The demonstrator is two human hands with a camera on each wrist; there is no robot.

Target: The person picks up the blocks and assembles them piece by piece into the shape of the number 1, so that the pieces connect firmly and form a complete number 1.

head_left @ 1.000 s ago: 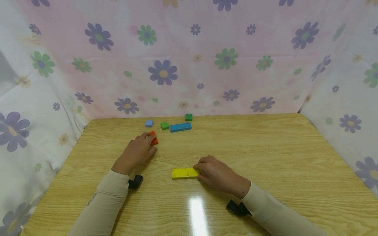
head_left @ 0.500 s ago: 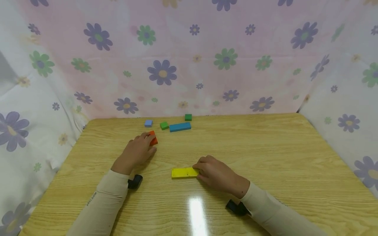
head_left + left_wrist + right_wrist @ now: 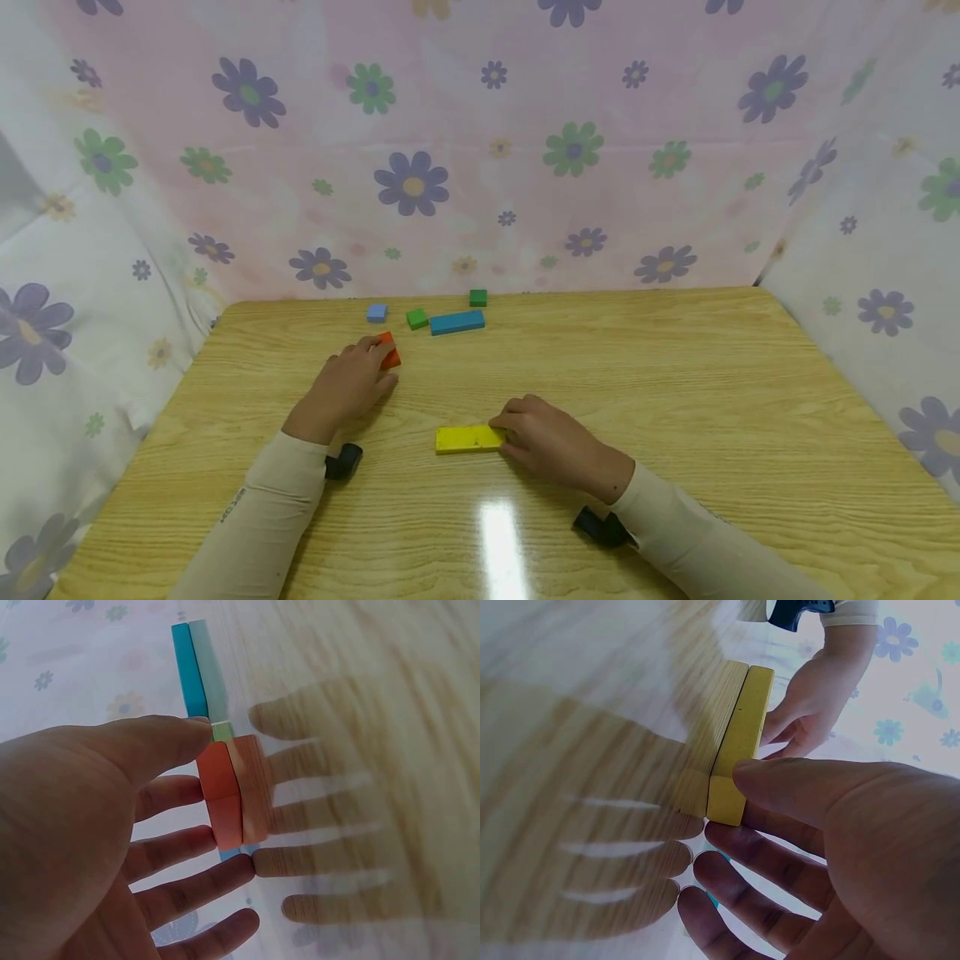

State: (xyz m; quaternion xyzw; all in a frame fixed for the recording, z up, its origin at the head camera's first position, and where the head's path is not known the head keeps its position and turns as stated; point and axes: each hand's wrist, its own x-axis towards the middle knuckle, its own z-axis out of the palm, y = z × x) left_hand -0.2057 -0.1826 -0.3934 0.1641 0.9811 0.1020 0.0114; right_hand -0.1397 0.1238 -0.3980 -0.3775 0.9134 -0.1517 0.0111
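Observation:
In the head view my left hand [image 3: 345, 390] lies at a red block [image 3: 391, 352], fingertips touching it and thumb slightly apart from its near edge. The left wrist view shows the fingers rather straight behind the red block [image 3: 221, 795], with the thumb [image 3: 169, 742] by one end. Nearer the front, my right hand [image 3: 558, 442] pinches the right end of a long yellow block [image 3: 467, 439] that lies flat on the table. Thumb and index finger are on either side of this yellow block [image 3: 742, 727] in the right wrist view; the remaining fingers are loosely bent.
Behind the red block lie a purple-blue block [image 3: 377, 313], a light green block [image 3: 417, 319], a long blue block [image 3: 457, 322] and a dark green block [image 3: 477, 298]. A flowered curtain [image 3: 465, 125] borders the wooden table [image 3: 675, 375] at the back and sides.

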